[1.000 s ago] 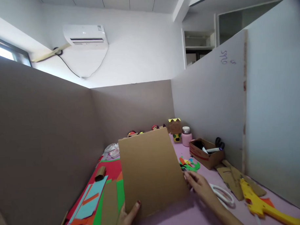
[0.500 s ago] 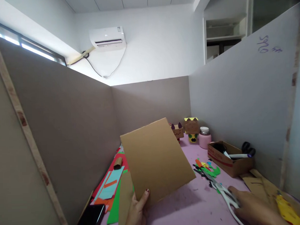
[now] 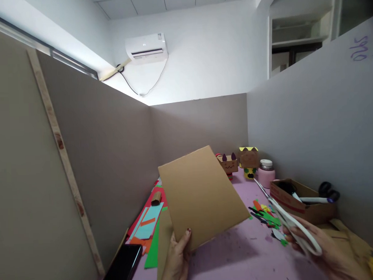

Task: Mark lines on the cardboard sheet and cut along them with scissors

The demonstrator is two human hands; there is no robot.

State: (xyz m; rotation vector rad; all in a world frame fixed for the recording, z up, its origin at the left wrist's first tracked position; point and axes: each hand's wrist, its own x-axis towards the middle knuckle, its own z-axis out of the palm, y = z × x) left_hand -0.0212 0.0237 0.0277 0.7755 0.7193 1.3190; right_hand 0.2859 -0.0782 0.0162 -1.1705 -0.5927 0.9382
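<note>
My left hand (image 3: 180,254) pinches the lower edge of a flat brown cardboard sheet (image 3: 203,196), its thumb on the near face. The sheet is held up, tilted, above the purple table. At the right, my right hand (image 3: 315,245) holds a pair of white-handled scissors (image 3: 282,212) by the handles, raised off the table with the blades pointing up and away. Motion blurs the scissors a little. A gap lies between the blades and the sheet. Below the scissors are scattered paper scraps (image 3: 268,218) in green, black and orange.
A cardboard box (image 3: 302,209) with a pen and black-handled scissors stands at right, near a pink jar (image 3: 266,176) and cardboard figures (image 3: 249,160). Coloured paper (image 3: 148,227) and a black phone (image 3: 123,266) lie at left. Grey partitions (image 3: 198,127) enclose the table.
My right hand has picked the scissors up off the table and lifted them. The view has swung a little to the left. The cardboard stays in my left hand.
</note>
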